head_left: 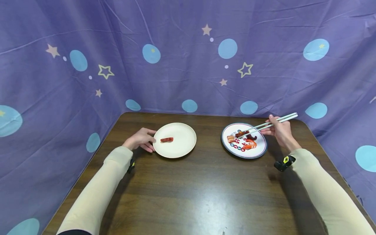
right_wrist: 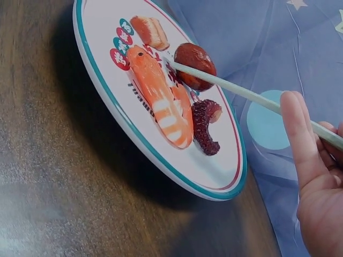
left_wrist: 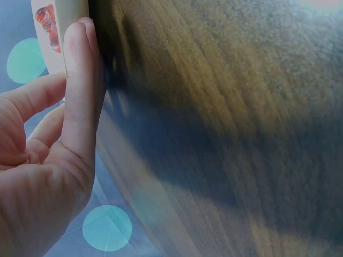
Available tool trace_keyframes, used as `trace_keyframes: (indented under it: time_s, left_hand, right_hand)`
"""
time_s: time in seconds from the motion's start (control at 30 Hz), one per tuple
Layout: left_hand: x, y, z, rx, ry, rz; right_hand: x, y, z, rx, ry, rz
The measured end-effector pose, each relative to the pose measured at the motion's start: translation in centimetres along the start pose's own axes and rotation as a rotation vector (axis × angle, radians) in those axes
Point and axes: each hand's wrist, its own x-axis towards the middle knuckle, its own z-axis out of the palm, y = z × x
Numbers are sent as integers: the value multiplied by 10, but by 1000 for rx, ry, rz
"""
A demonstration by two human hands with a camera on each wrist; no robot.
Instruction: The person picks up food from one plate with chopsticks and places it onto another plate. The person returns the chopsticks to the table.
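Note:
My left hand (head_left: 142,139) touches the left rim of a cream plate (head_left: 182,148) with fairly straight fingers. On that plate lies a small reddish-brown, glossy strip of food (head_left: 166,139). My right hand (head_left: 280,132) holds a pair of pale green chopsticks (head_left: 282,119), their tips down at a patterned plate (head_left: 259,152). The tips are at a glossy brown piece of food (right_wrist: 195,66); whether they pinch it I cannot tell. Around it on the plate lie an orange shrimp (right_wrist: 159,101), a dark red tentacle (right_wrist: 203,126) and a pale layered meat piece (right_wrist: 150,32).
Both plates stand towards the far side of a dark brown wooden table (head_left: 182,186). A purple-blue curtain (head_left: 182,58) with stars and ovals hangs behind and beside it. Black wrist devices (head_left: 284,163) sit at the sleeves.

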Motion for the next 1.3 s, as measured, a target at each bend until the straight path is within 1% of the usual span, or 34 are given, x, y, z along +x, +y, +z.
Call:
trace_keyframes:
  time_s: [0.3, 0.63, 0.8, 0.97, 1.13, 1.3]
  left_hand:
    - [0, -1, 0, -3, 5, 1]
    - [-2, -1, 2, -8, 7, 2]
    - [-3, 1, 2, -12, -2, 13]
    - [-4, 2, 1, -10, -4, 18]
    - [-3, 2, 1, -5, 9, 14]
    - [-2, 1, 1, -3, 9, 8]
  right_hand:
    - [-1, 1, 3, -5, 35, 9]
    - [-3, -1, -1, 10, 34, 14]
    - [-1, -5, -3, 38, 4, 39]
    - [3, -9, -4, 89, -36, 94]
    - [8, -13, -6, 126, -79, 151]
    - [12, -16, -7, 163, -126, 209]
